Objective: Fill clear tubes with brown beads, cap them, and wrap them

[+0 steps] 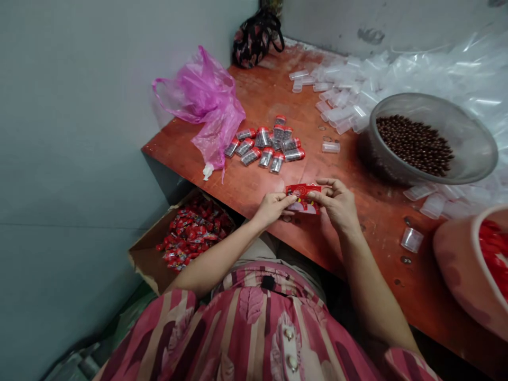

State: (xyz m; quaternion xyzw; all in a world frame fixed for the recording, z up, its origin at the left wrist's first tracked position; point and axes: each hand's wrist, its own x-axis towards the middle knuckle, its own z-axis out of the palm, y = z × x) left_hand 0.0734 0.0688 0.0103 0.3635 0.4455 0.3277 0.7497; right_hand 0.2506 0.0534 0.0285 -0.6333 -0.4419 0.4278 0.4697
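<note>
- Brown cardboard box (146, 259) of red packs (194, 233), below the red-brown table (270, 87).
- Person's left hand (273, 207) pinching a flat, rectangular red printed piece (302, 194) above the table, near its front edge.
- Right hand (337, 203) gripping the piece's right end.
- Round grey plastic bowl (474, 143) of brown balls (415, 147).

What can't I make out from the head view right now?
All in the head view:
Wording on the red printed piece: too small, partly under the left hand and right hand.
Right side of the pink basin: cut off by the edge.
Right side of the cardboard box: behind the left forearm and table.
Inside of the floral bag: hidden by its own sides.
</note>
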